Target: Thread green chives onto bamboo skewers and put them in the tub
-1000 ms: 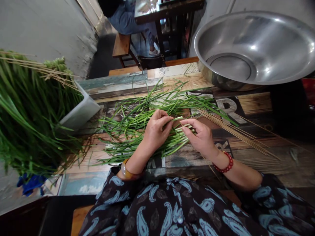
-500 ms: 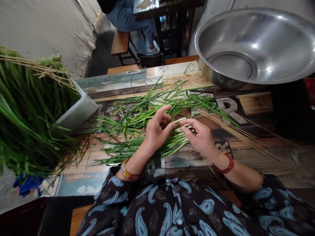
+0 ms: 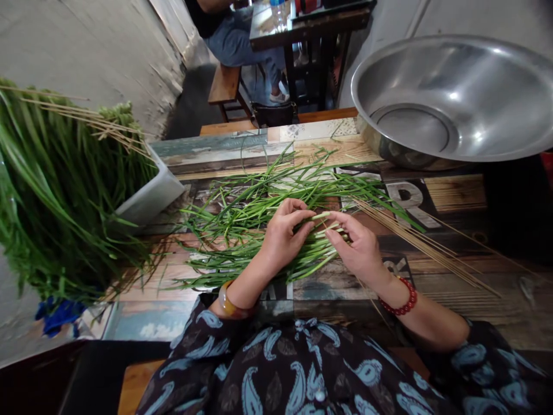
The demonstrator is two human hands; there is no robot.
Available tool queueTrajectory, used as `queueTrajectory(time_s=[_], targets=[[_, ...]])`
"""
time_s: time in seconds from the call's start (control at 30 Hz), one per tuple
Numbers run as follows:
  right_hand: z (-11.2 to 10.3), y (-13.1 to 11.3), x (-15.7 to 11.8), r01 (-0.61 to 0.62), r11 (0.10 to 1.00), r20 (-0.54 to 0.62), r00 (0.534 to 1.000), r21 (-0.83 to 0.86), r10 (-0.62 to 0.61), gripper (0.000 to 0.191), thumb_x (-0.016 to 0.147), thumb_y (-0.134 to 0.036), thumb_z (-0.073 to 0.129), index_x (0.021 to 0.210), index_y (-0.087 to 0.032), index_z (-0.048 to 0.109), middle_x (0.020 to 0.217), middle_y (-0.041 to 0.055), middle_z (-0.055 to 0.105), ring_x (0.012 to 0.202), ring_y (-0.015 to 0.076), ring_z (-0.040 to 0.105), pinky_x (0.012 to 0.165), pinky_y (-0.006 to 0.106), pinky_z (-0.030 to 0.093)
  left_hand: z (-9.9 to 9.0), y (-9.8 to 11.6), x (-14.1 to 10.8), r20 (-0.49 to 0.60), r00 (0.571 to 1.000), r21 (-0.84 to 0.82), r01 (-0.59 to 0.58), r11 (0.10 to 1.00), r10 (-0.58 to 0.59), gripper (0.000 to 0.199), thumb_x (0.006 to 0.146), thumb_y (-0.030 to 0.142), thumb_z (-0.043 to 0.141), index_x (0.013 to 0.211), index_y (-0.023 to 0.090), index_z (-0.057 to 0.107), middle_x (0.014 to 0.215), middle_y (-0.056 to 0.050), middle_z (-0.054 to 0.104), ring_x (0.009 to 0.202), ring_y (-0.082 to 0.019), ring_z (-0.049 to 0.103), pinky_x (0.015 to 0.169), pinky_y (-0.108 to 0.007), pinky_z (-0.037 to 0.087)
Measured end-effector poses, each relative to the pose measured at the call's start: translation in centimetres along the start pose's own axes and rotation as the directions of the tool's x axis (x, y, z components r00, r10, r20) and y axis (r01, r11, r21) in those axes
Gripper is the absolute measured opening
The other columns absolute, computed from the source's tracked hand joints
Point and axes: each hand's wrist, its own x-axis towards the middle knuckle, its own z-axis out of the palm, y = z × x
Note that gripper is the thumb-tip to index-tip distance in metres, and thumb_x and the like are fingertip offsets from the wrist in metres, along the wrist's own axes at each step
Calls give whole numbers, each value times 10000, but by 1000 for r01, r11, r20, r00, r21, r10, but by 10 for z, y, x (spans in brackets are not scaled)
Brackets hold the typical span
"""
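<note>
Green leafy stalks [image 3: 246,204] lie spread across the patterned table. My left hand [image 3: 287,230] pinches the pale ends of a few stalks between thumb and fingers. Close on its right, my right hand [image 3: 356,245] has its fingers bent around a thin wooden skewer [image 3: 367,288], whose lower end points toward my body. The pale stalk ends [image 3: 322,217] meet the skewer between the two hands, where the fingers partly hide them. More stalks [image 3: 311,265] lie beneath my hands.
Loose skewers [image 3: 415,236] lie on the right of the table [image 3: 147,320]. A large metal bowl [image 3: 479,109] stands at the back right. At the left, a white bin [image 3: 151,193] holds skewered greens [image 3: 64,190]. Beyond, a person [image 3: 246,43] sits near another table.
My left hand's raised fingers have closed down onto the stalk near the skewer. The whole view has shifted slightly, so things appear a little lower and farther right.
</note>
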Motion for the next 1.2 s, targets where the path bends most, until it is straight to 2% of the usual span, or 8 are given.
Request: queueTrajectory(time_s=[0.13,0.23,0.3,0.4,0.47,0.7,0.83,1.2], targets=[[0,-3,1,16,1000,-4,1000,4,-16,292,891,-306,582,1162,-223,650,947,33,755,804,167,703,764,281,561,-2,1,0,-45,999,176,1,984,7,88,875,283,695,885,211,745,1206,-95,636,1122,-228,575,966,-412,461],[0,-3,1,8,1000,-16,1000,29,-7,267,886,-307,592,1133,-218,641,920,28,745,776,156,697,735,267,559,-3,5,1,-115,993,290,5,957,30,89,827,297,750,789,219,731,1251,-71,642,1170,-259,533,1015,-460,394],[-1,-3,1,7,1000,-21,1000,16,-6,197,879,-306,601,1047,-217,654,906,23,747,749,148,692,717,258,553,-3,6,2,-127,991,259,-4,966,39,92,825,263,746,772,200,703,1159,-70,671,1100,-242,560,970,-427,412],[-3,-6,0,3,1000,3,1000,-15,-3,138,883,-302,603,972,-221,670,870,10,751,709,139,684,699,252,544,-1,7,1,-88,996,101,18,995,-9,79,860,186,678,790,170,647,868,-39,668,828,-160,592,763,-297,455],[-4,-7,-1,4,1000,13,1000,-21,-4,135,884,-295,601,973,-224,674,867,5,755,699,138,683,694,253,542,0,6,1,-58,997,10,42,999,-42,72,879,160,643,807,161,635,761,-13,637,714,-127,567,663,-246,438],[-4,-8,0,58,998,9,998,-30,-58,167,895,-272,593,1020,-216,689,958,30,780,789,163,722,759,277,566,1,10,1,-2,997,-95,73,993,-74,116,910,223,639,938,147,722,816,-49,684,752,-133,623,691,-239,475],[-5,-9,0,98,993,15,995,-60,-98,189,908,-250,589,1052,-214,706,1010,39,784,852,171,733,815,287,570,0,11,2,-25,996,-124,76,989,-80,104,904,209,642,869,147,719,781,-45,676,741,-130,617,676,-234,475],[-5,-9,1,131,988,21,991,-76,-130,175,916,-252,580,1022,-226,717,999,36,788,869,175,741,813,289,580,3,12,2,-82,994,-129,54,990,-65,83,849,158,696,771,138,675,750,-29,665,690,-103,588,614,-206,453]])
